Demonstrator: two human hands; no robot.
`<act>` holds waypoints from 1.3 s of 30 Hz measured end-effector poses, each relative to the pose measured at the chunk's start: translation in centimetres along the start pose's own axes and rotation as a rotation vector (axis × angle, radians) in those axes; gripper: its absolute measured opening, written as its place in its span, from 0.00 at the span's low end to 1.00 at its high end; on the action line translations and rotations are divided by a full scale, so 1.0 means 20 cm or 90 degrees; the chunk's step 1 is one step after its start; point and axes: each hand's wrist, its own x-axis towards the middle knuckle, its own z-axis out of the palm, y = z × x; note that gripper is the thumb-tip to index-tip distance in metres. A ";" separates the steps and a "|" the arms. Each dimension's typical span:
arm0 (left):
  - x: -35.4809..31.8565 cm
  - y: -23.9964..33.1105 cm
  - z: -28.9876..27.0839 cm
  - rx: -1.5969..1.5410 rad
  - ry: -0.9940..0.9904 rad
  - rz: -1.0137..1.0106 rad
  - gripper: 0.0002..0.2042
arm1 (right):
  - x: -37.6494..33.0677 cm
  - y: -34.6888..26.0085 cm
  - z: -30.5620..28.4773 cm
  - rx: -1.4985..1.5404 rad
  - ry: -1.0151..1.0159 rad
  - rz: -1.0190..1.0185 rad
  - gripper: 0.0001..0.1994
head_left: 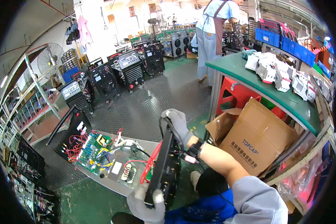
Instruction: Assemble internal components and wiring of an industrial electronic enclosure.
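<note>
Gripping one black panel, tilted at the near end of one open chassis, are two hands: the left hand at its lower end, the right hand at its upper. At least one green circuit board and several red cables are already in; no cover is on yet, and whether the panel is fastened is unclear

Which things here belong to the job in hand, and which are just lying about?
Seemingly part of the job:
black panel, gripped by the left hand and right hand
red wires beside it
metal chassis with circuit board

Seemingly just lying about:
cardboard box by the green bench
white parts on that bench
fan, far left
</note>
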 end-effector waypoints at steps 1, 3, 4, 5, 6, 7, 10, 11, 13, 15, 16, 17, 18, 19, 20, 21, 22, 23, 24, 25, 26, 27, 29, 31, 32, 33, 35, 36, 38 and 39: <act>-0.02 -0.02 0.04 -0.030 -0.002 -0.033 0.13 | 0.01 0.02 0.01 -0.017 0.016 -0.008 0.13; 0.02 -0.04 0.06 0.035 0.013 -0.013 0.10 | 0.10 0.14 0.06 0.038 0.026 -0.040 0.12; 0.06 -0.05 0.07 0.034 0.038 -0.029 0.09 | 0.13 0.17 0.12 0.043 0.020 -0.042 0.11; 0.08 -0.05 0.07 0.032 0.066 -0.045 0.09 | 0.17 0.20 0.15 0.046 0.011 -0.047 0.10; 0.10 -0.10 0.06 0.070 0.085 -0.003 0.07 | 0.20 0.21 0.17 0.048 -0.019 -0.041 0.10; 0.10 -0.13 0.06 0.122 0.069 0.002 0.07 | 0.25 0.24 0.17 0.046 -0.046 -0.031 0.10; 0.14 -0.28 0.04 0.144 0.129 0.016 0.08 | 0.20 0.18 0.28 0.026 -0.179 0.023 0.09; 0.14 -0.31 0.08 0.117 0.140 -0.010 0.09 | 0.27 0.23 0.23 0.022 -0.194 -0.039 0.10; 0.15 -0.35 0.03 0.099 0.171 -0.122 0.12 | 0.21 0.22 0.29 0.020 -0.203 -0.026 0.10; 0.17 -0.36 0.01 0.077 0.221 -0.135 0.15 | 0.20 0.21 0.33 0.026 -0.203 0.005 0.10; 0.17 -0.41 -0.01 0.054 0.271 -0.133 0.15 | 0.16 0.19 0.36 0.024 -0.210 0.004 0.10; 0.17 -0.49 -0.02 0.027 0.317 -0.128 0.15 | 0.13 0.17 0.37 0.021 -0.212 0.002 0.10; 0.19 -0.53 -0.04 0.028 0.352 -0.100 0.15 | 0.09 0.19 0.36 0.010 -0.216 -0.014 0.11; 0.22 -0.55 -0.08 0.042 0.335 -0.110 0.15 | 0.06 0.20 0.34 0.047 -0.230 0.028 0.11; 0.25 -0.54 -0.16 0.062 0.321 -0.127 0.16 | -0.02 0.17 0.37 0.035 -0.221 -0.016 0.11; 0.19 -0.59 -0.21 0.079 0.300 -0.166 0.18 | -0.14 0.20 0.35 0.005 -0.213 -0.045 0.11; 0.19 -0.72 -0.28 0.114 0.296 -0.152 0.19 | -0.23 0.19 0.37 -0.005 -0.215 -0.083 0.11; 0.24 -0.80 -0.30 0.041 0.346 -0.147 0.19 | -0.28 0.16 0.38 -0.014 -0.212 -0.139 0.11; 0.27 -0.85 -0.32 -0.012 0.337 -0.167 0.19 | -0.35 0.15 0.38 0.002 -0.203 -0.154 0.11; 0.29 -0.90 -0.37 -0.058 0.325 -0.190 0.19 | -0.40 0.13 0.41 -0.020 -0.207 -0.161 0.11; 0.33 -0.95 -0.37 -0.127 0.310 -0.198 0.21 | -0.45 0.12 0.41 -0.047 -0.193 -0.146 0.11; 0.37 -0.99 -0.37 -0.141 0.293 -0.189 0.21 | -0.49 0.10 0.41 -0.072 -0.179 -0.130 0.11; 0.43 -1.06 -0.37 -0.163 0.262 -0.175 0.21 | -0.55 0.06 0.43 -0.117 -0.142 -0.162 0.11; 0.50 -1.18 -0.34 -0.226 0.236 -0.205 0.22 | -0.61 0.02 0.46 -0.146 -0.114 -0.179 0.11; 0.55 -1.24 -0.31 -0.252 0.227 -0.224 0.23 | -0.63 0.04 0.48 -0.179 -0.082 -0.217 0.11; 0.59 -1.30 -0.28 -0.278 0.217 -0.242 0.23 | -0.64 0.05 0.49 -0.211 -0.051 -0.255 0.10; 0.68 -1.36 -0.21 -0.341 0.216 -0.282 0.23 | -0.64 0.03 0.52 -0.252 -0.074 -0.316 0.10; 0.73 -1.36 -0.18 -0.362 0.215 -0.298 0.22 | -0.60 0.03 0.52 -0.301 -0.082 -0.345 0.09; 0.84 -1.43 -0.04 -0.441 0.261 -0.342 0.19 | -0.53 0.07 0.52 -0.355 -0.096 -0.392 0.09; 0.88 -1.47 0.02 -0.467 0.237 -0.352 0.18 | -0.49 0.09 0.53 -0.352 -0.090 -0.430 0.08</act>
